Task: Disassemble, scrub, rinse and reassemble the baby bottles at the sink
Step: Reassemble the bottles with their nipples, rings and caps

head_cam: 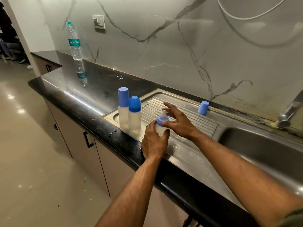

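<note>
Baby bottle (159,126), small and uncapped with its teat pointing up, stands over the ribbed steel draining board (188,122) near the front edge. Two more capped bottles (123,106) (134,113) stand touching at the board's left end, and a loose blue cap (203,107) sits on the steel rim by the wall. The sink basin (262,145) lies to the right, under a tap (288,112). The black counter (78,102) runs left to a tall water bottle (74,41) against the marble wall, below a switch plate (99,22).

The left hand (154,141) wraps around the bottle's body from the near side. The right hand (178,122) pinches the blue collar (159,121) with thumb and forefinger, its other fingers spread loosely above.
</note>
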